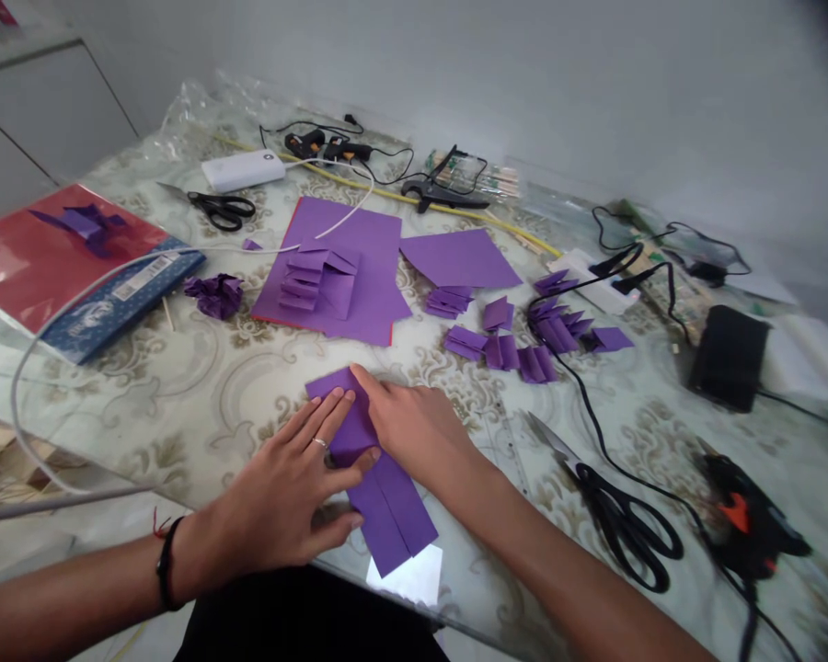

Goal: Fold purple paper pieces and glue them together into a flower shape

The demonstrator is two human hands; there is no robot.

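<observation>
Watching remotely, I log: left hand [280, 496] spread flat, resting on the creased purple strip [379, 524] beneath both hands; right hand [418, 428] bent over it, fingers mostly hidden, grip I cannot tell.

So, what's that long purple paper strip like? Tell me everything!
The long purple folded paper strip looks matte. A seam runs lengthwise down its near part; the far part seems folded over. It lies slanted on the pale patterned tabletop, near the edge, with the person's left grip and right grip on it.
</observation>
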